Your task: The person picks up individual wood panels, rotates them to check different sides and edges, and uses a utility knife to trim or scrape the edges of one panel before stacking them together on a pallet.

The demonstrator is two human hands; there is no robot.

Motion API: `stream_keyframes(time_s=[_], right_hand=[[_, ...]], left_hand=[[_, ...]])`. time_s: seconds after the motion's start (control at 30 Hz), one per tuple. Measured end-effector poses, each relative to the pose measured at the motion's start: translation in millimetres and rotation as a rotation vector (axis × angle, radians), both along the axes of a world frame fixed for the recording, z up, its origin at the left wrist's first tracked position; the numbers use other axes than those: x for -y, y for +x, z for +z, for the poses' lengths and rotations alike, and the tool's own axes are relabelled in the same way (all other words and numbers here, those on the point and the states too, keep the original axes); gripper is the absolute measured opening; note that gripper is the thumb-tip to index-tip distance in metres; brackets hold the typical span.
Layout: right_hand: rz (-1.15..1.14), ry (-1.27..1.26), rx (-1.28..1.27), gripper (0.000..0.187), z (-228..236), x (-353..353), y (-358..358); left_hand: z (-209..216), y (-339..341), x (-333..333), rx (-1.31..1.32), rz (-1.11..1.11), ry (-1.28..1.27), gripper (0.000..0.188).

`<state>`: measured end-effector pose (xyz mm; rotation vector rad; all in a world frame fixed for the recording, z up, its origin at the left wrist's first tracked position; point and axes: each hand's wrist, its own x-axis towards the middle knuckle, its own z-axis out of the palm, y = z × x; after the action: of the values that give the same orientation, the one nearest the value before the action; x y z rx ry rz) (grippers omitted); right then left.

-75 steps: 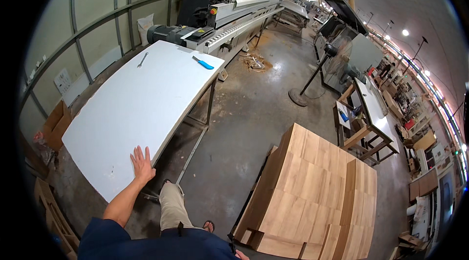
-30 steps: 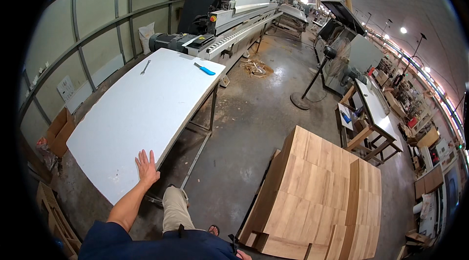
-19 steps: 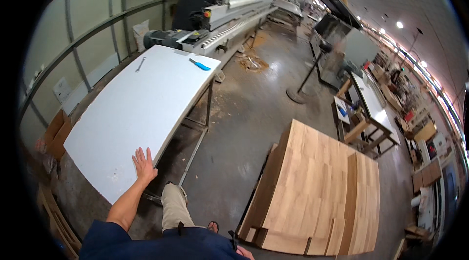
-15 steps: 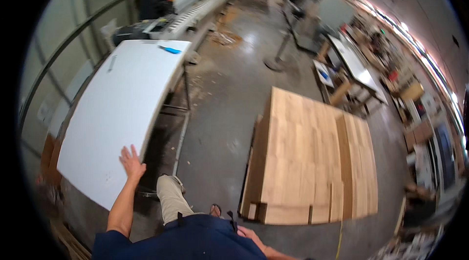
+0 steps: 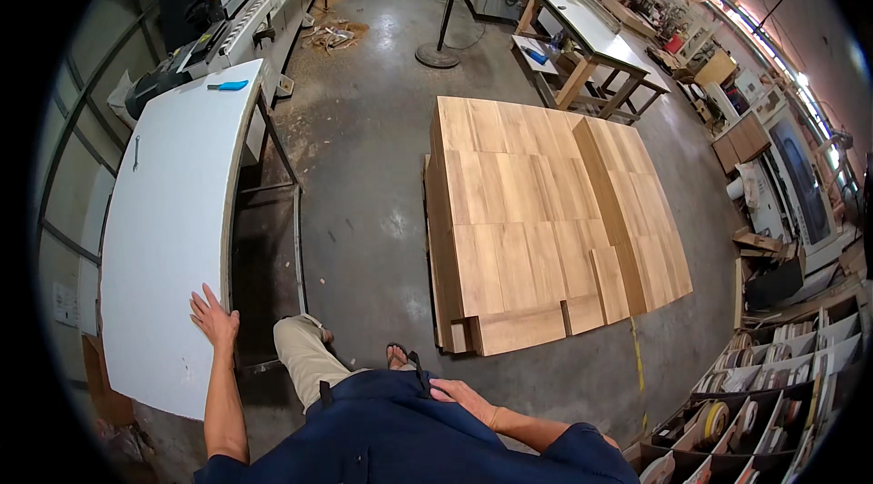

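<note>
My left hand (image 5: 215, 316) lies with spread fingers on the white-topped table (image 5: 168, 239), near its right edge. It holds nothing. My right hand (image 5: 462, 399) rests against my waist, its fingers stretched beside a black strap (image 5: 419, 377). Nothing shows in that hand. At the far end of the white top lie a blue-handled tool (image 5: 231, 86) and a small grey metal tool (image 5: 136, 153), perhaps a wrench. To my right, a low, broad stack of wood-grain panels (image 5: 518, 211) sits on the floor, its top stepped in height.
A long machine (image 5: 250, 20) stands beyond the white table. A pedestal fan (image 5: 439, 53) and a white-topped workbench (image 5: 591, 25) stand farther off. At the lower right is a divided rack (image 5: 727, 448) of coiled rolls. Debris (image 5: 335, 35) lies on the floor near the machine.
My view has tilted down and swung to the right, so the scene sits higher and farther left. My left hand stays on the white top, my right at my waist.
</note>
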<state>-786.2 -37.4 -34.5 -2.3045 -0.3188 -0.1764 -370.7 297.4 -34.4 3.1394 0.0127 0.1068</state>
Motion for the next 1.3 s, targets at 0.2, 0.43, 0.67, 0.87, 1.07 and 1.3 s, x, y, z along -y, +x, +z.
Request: stream_keyframes(time_s=[0.2, 0.43, 0.67, 0.87, 1.07, 1.3], right_hand=[[-0.006, -0.001, 0.004, 0.054, 1.0, -1.5, 0.3], [-0.012, 0.033, 0.004, 0.053, -0.5, 3.7, -1.8], [-0.002, 0.046, -0.015, 0.054, 2.2, 7.9, 0.4], [-0.155, 0.239, -0.134, 0.041, -17.7, -2.7, -2.6], [-0.378, 0.330, -0.602, 0.041, -44.0, 1.7, -6.4], [-0.225, 0.472, -0.735, 0.042, 0.1, 11.7, 22.8]], left_hand=[[1.2, 0.2, -4.8, 0.004, -0.006, -0.012, 0.098], [-1.5, 0.5, 0.2, 0.019, -0.026, -0.030, 0.097], [0.7, -2.8, -0.8, 0.008, 0.001, -0.033, 0.097], [3.2, -1.4, -4.3, -0.044, 0.036, 0.003, 0.101], [6.0, -2.5, -3.1, -0.005, 0.023, -0.057, 0.098], [8.7, -7.3, -2.0, -0.032, 0.009, -0.081, 0.097]])
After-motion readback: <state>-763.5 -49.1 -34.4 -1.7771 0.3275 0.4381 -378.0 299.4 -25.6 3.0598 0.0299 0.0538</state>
